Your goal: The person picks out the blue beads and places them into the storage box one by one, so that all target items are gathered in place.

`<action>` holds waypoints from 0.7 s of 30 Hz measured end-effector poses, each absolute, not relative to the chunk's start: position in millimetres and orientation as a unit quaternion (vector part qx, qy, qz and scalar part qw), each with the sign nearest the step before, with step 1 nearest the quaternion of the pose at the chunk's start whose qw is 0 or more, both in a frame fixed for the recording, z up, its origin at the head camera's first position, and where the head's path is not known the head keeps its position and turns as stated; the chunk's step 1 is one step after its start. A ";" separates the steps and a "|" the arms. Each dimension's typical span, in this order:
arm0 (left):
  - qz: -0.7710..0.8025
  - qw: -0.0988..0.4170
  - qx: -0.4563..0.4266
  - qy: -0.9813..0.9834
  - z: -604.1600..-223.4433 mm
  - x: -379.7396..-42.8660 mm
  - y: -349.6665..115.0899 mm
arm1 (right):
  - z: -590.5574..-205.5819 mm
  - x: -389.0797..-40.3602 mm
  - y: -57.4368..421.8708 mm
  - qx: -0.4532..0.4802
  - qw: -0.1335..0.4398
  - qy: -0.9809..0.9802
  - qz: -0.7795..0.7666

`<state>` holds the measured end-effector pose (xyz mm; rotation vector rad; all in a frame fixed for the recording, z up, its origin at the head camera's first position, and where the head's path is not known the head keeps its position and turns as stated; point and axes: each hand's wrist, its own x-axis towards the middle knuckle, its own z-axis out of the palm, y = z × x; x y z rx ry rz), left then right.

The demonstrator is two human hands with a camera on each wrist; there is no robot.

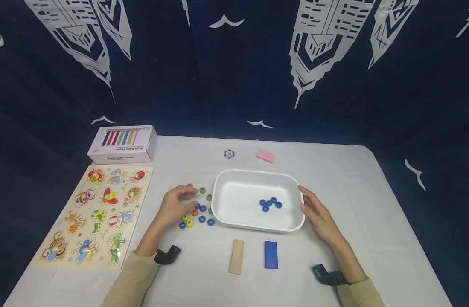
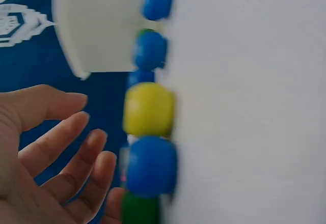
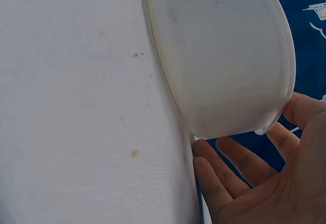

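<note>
Blue beads (image 1: 268, 203), five in number, sit right of centre on the floor of the white tray (image 1: 234, 198), which lies just right of the middle of the head view. More beads lie loose outside its left wall: five blue, two yellow beads (image 1: 189, 223), two orange beads (image 1: 194, 212) and three green beads (image 1: 209, 197). Your left hand (image 1: 174, 206) is over this loose group, its fingers relaxed and apart. Your right hand (image 1: 320, 217) touches the tray's right end with loosely spread fingers, not wrapped round it. A printed box (image 1: 120, 145) stands at left, above the puzzle board (image 1: 96, 215); what the box contains, you cannot see.

From the left wrist, blue, yellow and green beads run down the centre, with the tray's outer wall at upper left; your left fingers, at lower left, are spread and hold nothing.

From the right wrist, the tray's end fills the upper right, and your thumb touches its rim at right, your other fingers widely parted from it.
</note>
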<state>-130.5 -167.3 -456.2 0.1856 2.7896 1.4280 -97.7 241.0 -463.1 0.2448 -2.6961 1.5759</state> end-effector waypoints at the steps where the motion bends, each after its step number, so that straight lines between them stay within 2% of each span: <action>1: 0.444 0.008 0.059 0.894 -458.9 -130.8 -166.8 | -463.1 -97.7 241.0 0.078 0.005 -0.860 0.504; 7: 0.401 0.040 0.045 0.914 -468.7 -130.8 -163.3 | -467.4 -99.3 243.8 0.080 0.009 -0.861 0.502; 14: 0.389 0.035 0.040 0.920 -473.1 -132.2 -159.7 | -475.9 -102.3 248.1 0.081 0.012 -0.865 0.496; 17: 0.388 0.019 0.036 0.921 -473.7 -132.8 -159.5 | -470.9 -100.9 246.3 0.077 0.008 -0.863 0.499; 21: 0.411 -0.036 0.033 0.911 -467.5 -133.0 -158.3 | -457.0 -95.9 239.6 0.079 0.005 -0.859 0.506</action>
